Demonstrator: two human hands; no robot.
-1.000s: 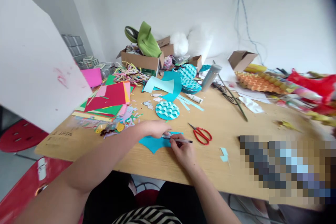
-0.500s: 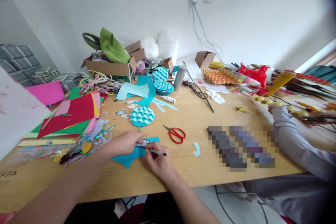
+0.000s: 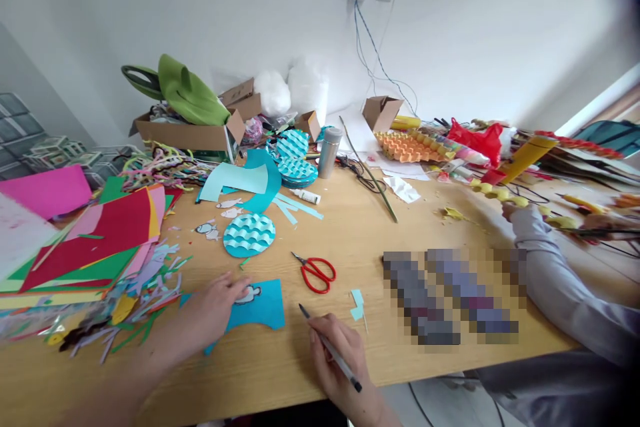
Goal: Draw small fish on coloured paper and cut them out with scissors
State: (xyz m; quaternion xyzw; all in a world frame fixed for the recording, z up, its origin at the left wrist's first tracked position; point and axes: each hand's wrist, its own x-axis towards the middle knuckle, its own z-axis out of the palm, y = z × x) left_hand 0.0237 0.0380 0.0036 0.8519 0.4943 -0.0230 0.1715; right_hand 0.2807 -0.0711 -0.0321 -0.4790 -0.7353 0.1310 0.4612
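My left hand lies with fingers stretched out over a piece of blue paper. A small white paper fish cutout with dark outlines rests on that paper, partly under my fingertips. My right hand holds a pen with its tip pointing up and left, to the right of the paper and apart from it. Red-handled scissors lie open beyond my right hand. A round blue disc with wavy paper strips sits beyond the blue paper, with several fish cutouts to its left.
Coloured paper sheets and paper scraps cover the left side. At the back stand a cardboard box, a glue bottle and a grey flask. On the right, a co-worker's sleeved arm reaches over the table.
My right hand has moved right and toward me, off the blue paper, with the pen still in it. My left hand has shifted left on the paper, uncovering more of the fish. The view has shifted slightly.
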